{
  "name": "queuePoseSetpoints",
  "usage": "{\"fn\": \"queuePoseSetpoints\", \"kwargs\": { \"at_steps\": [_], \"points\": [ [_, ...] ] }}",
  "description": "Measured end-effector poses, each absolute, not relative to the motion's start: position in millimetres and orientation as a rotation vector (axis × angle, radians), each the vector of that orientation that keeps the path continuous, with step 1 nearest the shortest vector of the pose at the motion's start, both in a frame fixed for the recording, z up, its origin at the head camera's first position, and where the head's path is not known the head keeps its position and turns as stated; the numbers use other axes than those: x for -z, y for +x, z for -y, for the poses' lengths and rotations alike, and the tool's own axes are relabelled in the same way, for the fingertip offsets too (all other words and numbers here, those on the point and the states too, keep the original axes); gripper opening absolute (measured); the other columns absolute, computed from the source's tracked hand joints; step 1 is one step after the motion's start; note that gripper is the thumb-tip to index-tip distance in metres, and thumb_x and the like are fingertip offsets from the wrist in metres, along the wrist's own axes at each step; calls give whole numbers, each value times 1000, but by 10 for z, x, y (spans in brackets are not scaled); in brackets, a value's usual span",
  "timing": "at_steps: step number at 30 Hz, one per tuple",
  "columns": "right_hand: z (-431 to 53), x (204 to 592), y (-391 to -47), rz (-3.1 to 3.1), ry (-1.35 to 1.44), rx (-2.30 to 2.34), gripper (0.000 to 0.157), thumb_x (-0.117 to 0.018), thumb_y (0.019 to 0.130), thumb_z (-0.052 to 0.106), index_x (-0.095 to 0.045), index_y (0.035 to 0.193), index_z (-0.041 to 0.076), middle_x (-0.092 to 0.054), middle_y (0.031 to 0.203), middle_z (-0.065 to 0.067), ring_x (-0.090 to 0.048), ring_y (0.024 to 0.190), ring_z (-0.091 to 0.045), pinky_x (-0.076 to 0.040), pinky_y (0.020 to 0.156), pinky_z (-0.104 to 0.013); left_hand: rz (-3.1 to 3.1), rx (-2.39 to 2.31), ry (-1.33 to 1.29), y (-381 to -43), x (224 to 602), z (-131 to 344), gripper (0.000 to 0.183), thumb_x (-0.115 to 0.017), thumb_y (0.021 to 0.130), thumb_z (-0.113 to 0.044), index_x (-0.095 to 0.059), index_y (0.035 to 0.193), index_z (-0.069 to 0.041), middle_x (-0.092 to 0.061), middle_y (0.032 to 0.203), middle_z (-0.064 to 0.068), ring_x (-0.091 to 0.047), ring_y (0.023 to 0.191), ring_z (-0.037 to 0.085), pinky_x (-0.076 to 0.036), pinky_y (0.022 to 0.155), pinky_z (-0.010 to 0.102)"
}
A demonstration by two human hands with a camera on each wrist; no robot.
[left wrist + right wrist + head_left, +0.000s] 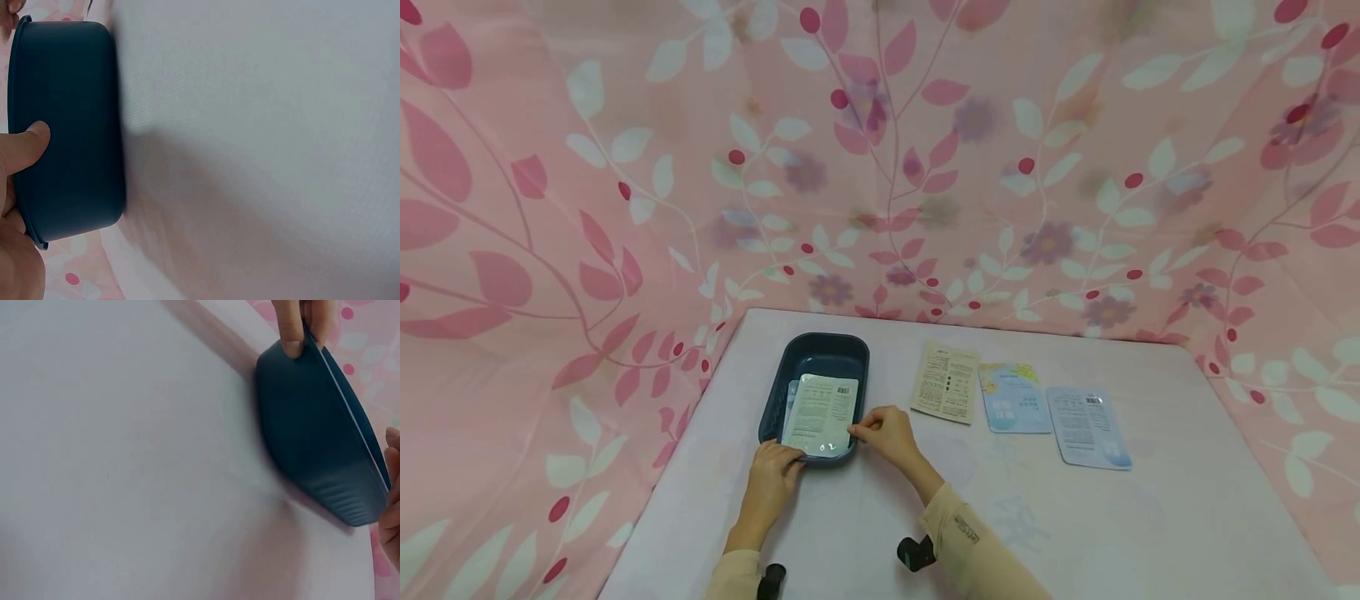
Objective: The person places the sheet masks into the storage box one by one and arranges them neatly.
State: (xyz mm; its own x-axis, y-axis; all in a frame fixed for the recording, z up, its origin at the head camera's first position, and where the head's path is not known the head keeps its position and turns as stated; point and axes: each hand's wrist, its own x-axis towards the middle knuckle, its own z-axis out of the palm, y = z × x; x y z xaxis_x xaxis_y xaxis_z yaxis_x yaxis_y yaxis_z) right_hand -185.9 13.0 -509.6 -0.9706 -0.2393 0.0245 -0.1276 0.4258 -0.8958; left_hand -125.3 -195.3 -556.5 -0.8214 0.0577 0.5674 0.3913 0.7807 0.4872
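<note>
A dark blue basin (823, 344) stands on the table at the left. Inside it a pale green printed sachet (823, 412) lies on top of a bluish sachet (790, 398), mostly hidden beneath. My left hand (769, 483) grips the basin's near rim at its left corner; in the left wrist view its thumb (39, 132) presses on the outer wall, fingers over the rim. Beside the right rim, my right hand (891, 437) has its fingertips together at the pale green sachet's right edge. That hand shows only partly at the right wrist view's edge.
Right of the basin, a beige printed sachet (946, 382), a blue and yellow sachet (1015, 398) and a light blue sachet (1088, 429) lie side by side on the white table (1150, 533). Pink floral cloth (887, 167) hangs behind and at both sides.
</note>
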Motion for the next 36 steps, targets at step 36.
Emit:
{"fn": "queuePoseSetpoints", "kwargs": {
  "at_steps": [36],
  "points": [
    [-1945, 5031, -1340, -2778, 103, 1620, 14, -69, 85, 10, -68, 84, -4, -67, 71, -9, -63, 62, -21, -52, 54, -19, 2415, 810, -359, -1255, 5575, 1953, 21, -78, 60, 14, -70, 76, 1, -69, 75, 9, -64, 76, 26, -46, 90, 52]
  ]
}}
